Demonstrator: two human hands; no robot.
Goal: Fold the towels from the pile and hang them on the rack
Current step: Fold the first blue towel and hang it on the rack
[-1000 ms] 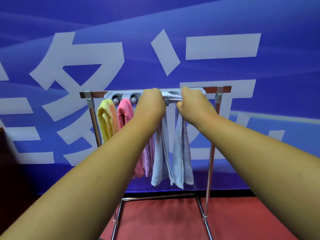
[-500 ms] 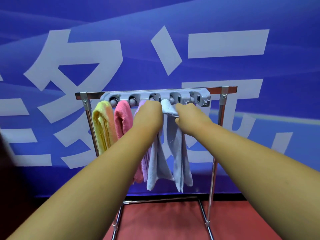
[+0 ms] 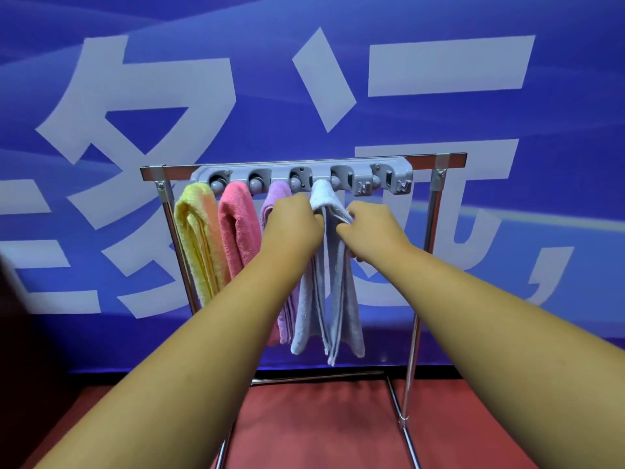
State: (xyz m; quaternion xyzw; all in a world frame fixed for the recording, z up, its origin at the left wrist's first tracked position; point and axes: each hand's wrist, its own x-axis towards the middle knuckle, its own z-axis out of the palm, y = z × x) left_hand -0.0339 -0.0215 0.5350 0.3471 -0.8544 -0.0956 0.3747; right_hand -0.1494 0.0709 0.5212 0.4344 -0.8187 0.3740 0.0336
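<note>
Left hand (image 3: pixel 292 225) and right hand (image 3: pixel 375 231) pinch the towel (image 3: pixel 338 299) near its fold; we judge it light, limp.

Person on record, head view. Two limbs are visible. The left forearm (image 3: pixel 189 350) enters from the lower left of the frame, and the right forearm (image 3: pixel 490 319) enters from the lower right. Both are bare along their full visible length, uncovered from frame edge to wrist. Each appears broad at the frame edge and narrows towards the wrist. The left hand (image 3: pixel 292 225) and right hand (image 3: pixel 375 228), at frame centre, are bare. The fingers are largely hidden behind the knuckles.
</note>
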